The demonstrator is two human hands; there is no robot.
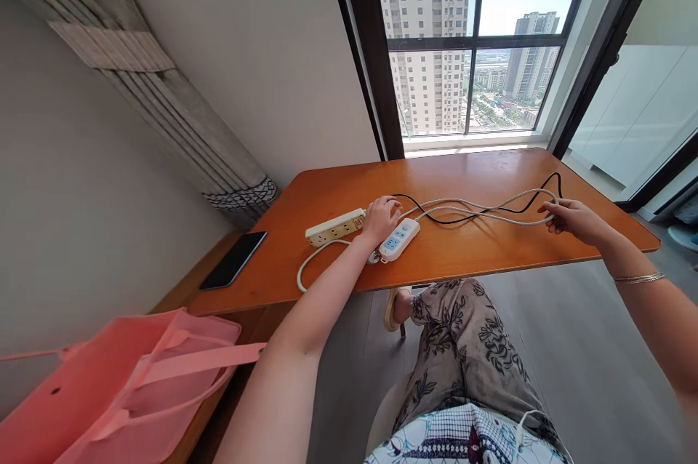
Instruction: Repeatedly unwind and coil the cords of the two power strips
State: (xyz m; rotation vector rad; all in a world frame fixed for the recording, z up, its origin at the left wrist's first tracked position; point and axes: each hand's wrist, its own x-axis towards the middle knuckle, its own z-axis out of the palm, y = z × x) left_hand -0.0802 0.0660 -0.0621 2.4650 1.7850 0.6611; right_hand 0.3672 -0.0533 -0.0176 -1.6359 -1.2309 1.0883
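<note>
Two power strips lie on the orange wooden table (491, 249). My left hand (380, 219) rests closed on the right end of the cream power strip (334, 227). Just to its right lies a white power strip with blue sockets (400, 239). Grey-white cords (480, 208) and a thin black cable (436, 215) loop across the table to the right. My right hand (572, 220) is closed on the far loop of the grey-white cords near the table's right edge. A bracelet sits on my right wrist.
A black phone (233, 260) lies on the table's left side. A pink tote bag (120, 384) sits at lower left. A tied grey curtain (163, 100) hangs by the wall. A large window (469, 42) is behind the table. My patterned trousers (469, 348) and a sandal show below.
</note>
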